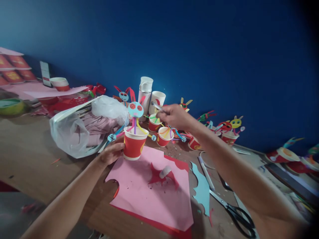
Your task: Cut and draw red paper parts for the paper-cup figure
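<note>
Right forearm (236, 169) foremost on my feed, the right hand (175, 116) pinches a pale stick (156, 106) and the left hand (112, 152) grips the red cup (134, 145) by a corner of the pink sheet (142, 192); I judge the step as work on the cup's figure (136, 110), next needing steady support.

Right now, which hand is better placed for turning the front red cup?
Probably the left hand: it is already against the side of the front red cup, while the right hand is apart from it, holding a slim object.
</note>
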Motion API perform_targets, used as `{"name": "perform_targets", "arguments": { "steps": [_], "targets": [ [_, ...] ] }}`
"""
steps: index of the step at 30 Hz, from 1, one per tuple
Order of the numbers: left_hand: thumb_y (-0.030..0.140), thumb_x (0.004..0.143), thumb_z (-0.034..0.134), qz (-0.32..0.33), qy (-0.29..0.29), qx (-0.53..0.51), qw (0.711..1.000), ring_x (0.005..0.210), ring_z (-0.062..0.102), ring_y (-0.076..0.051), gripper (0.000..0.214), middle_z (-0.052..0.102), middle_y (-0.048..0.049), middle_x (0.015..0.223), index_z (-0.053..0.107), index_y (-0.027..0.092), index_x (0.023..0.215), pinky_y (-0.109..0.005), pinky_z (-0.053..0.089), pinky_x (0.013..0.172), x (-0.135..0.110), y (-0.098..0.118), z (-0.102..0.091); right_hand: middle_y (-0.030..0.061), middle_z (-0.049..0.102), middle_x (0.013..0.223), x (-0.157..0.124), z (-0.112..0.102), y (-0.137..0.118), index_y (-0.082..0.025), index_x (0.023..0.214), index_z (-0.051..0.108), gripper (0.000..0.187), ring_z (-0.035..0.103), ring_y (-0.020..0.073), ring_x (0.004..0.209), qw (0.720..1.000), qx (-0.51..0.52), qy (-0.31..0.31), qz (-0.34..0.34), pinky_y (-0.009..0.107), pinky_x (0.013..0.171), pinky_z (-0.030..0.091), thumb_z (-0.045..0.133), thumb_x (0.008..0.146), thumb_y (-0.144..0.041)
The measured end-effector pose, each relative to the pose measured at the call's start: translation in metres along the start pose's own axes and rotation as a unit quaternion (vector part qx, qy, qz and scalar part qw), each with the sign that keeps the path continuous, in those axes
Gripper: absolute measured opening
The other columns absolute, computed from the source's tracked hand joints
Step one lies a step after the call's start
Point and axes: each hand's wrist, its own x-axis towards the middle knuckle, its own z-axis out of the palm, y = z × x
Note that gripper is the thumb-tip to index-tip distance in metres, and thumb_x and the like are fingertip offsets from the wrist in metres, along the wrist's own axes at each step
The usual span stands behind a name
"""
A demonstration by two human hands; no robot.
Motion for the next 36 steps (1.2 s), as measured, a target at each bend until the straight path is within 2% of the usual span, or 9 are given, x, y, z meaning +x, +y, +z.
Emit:
{"name": "perform_targets", "arguments": {
  "steps": [2,6,13,17,22,25,29,32,36],
  "targets": [
    [0.04,0.065,0.066,-0.004,0.007,-0.028,1.0,0.067,0.059,-0.02,0.037,0.067,-0.0043,0.08,0.065,0.023,0.098,-0.032,0.049,0.061,-0.002,0.0,-0.001,0.0,0.061,0.059,-0.009,0.016,0.0,-0.015,0.064,0.062,0.024,0.051,0.0088,0.051,0.993,0.085,-0.06,0.054,0.021,0.049,0.034,0.051,0.081,-0.03],
    [0.037,0.06,0.069,-0.028,0.003,-0.069,0.997,0.062,0.058,-0.019,0.03,0.067,-0.0042,0.074,0.068,0.022,0.085,-0.032,0.049,0.058,-0.004,-0.001,0.0,0.0018,0.067,0.066,-0.019,0.03,-0.002,-0.015,0.071,0.065,0.027,0.056,0.0088,0.053,0.98,0.15,-0.097,0.087,0.018,0.048,0.038,0.052,0.082,-0.036],
    [0.035,0.059,0.071,-0.054,-0.051,-0.068,0.995,0.068,0.061,-0.018,0.038,0.067,-0.0052,0.078,0.067,0.018,0.092,-0.027,0.049,0.061,0.0,-0.008,0.0,0.0003,0.062,0.059,-0.028,0.037,-0.009,-0.015,0.07,0.065,0.028,0.051,0.0074,0.049,0.937,0.288,-0.165,0.108,0.017,0.042,0.035,0.064,0.073,-0.043],
    [0.032,0.063,0.07,-0.062,-0.053,-0.051,0.995,0.073,0.062,-0.02,0.036,0.067,-0.0079,0.087,0.067,0.018,0.096,-0.03,0.049,0.063,0.0,-0.004,0.002,-0.0023,0.058,0.051,-0.032,0.046,-0.005,-0.016,0.065,0.064,0.02,0.046,0.0064,0.042,0.951,0.227,-0.16,0.133,0.018,0.04,0.033,0.062,0.072,-0.035],
    [0.03,0.069,0.066,-0.071,-0.006,0.005,0.997,0.04,0.04,-0.007,0.037,0.049,0.0045,0.05,0.063,0.017,0.103,-0.022,0.043,0.045,0.002,0.005,0.012,0.003,0.065,0.061,-0.031,0.046,0.009,-0.016,0.066,0.063,0.021,0.057,0.0114,0.053,0.974,0.136,-0.085,0.158,0.019,0.045,0.039,0.054,0.076,-0.032],
    [0.03,0.074,0.062,-0.079,0.028,0.033,0.996,0.033,0.027,-0.004,0.043,0.041,0.0096,0.045,0.057,0.014,0.114,-0.02,0.042,0.04,0.005,0.008,0.018,0.0054,0.068,0.068,-0.024,0.046,0.015,-0.016,0.066,0.062,0.02,0.061,0.0157,0.062,0.983,0.052,-0.023,0.176,0.021,0.05,0.041,0.05,0.076,-0.029],
    [0.03,0.076,0.06,-0.067,0.095,0.07,0.991,0.033,0.031,0.0,0.044,0.065,-0.0022,0.081,0.052,0.014,0.116,-0.018,0.041,0.036,0.01,0.004,0.02,0.0092,0.069,0.074,-0.014,0.054,0.014,-0.016,0.066,0.063,0.02,0.064,0.0229,0.074,0.98,-0.065,0.024,0.188,0.026,0.058,0.042,0.05,0.074,-0.028],
    [0.03,0.075,0.062,-0.067,0.121,0.096,0.986,0.032,0.034,0.001,0.047,0.063,-0.013,0.111,0.051,0.013,0.118,-0.02,0.041,0.032,0.014,-0.002,0.016,0.012,0.07,0.084,-0.009,0.065,0.01,-0.017,0.074,0.066,0.02,0.064,0.0266,0.082,0.973,-0.129,0.032,0.191,0.028,0.063,0.043,0.049,0.076,-0.028],
    [0.032,0.077,0.061,-0.073,0.122,0.124,0.982,0.031,0.036,0.001,0.052,0.057,-0.0201,0.123,0.048,0.011,0.123,-0.021,0.041,0.03,0.017,-0.007,0.013,0.0145,0.069,0.094,-0.002,0.076,0.006,-0.016,0.088,0.068,0.026,0.064,0.0282,0.088,0.966,-0.175,0.024,0.191,0.03,0.068,0.045,0.047,0.08,-0.029]
  ]
}}
